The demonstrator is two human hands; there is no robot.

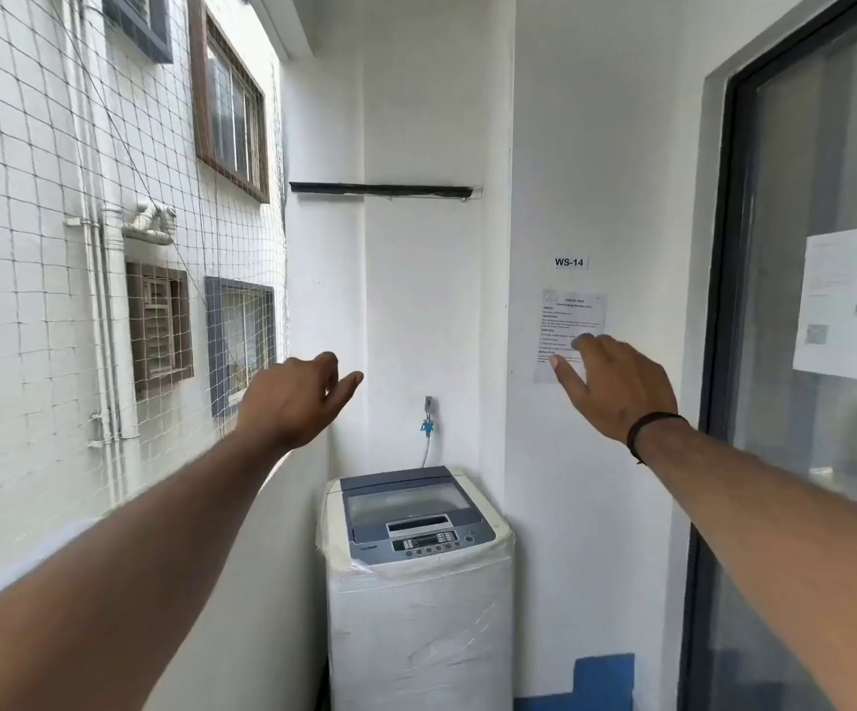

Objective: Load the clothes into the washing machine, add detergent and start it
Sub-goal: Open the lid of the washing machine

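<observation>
Standing upright in the corner, the washing machine (pixel 419 572) had its lid closed and its control panel (pixel 424 540) facing the viewer; above it, left hand (pixel 295 397) and right hand (pixel 616 384) hovered empty, fingers relaxed.

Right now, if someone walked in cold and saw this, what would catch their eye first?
Two bare arms stretch forward at mid-height, the left hand and right hand both held open in the air and holding nothing. Below and between them, in the corner, stands a white top-loading washing machine with a grey lid, its lid closed. A printed paper notice hangs on the white wall behind the right hand, under a small WS-14 label.
</observation>
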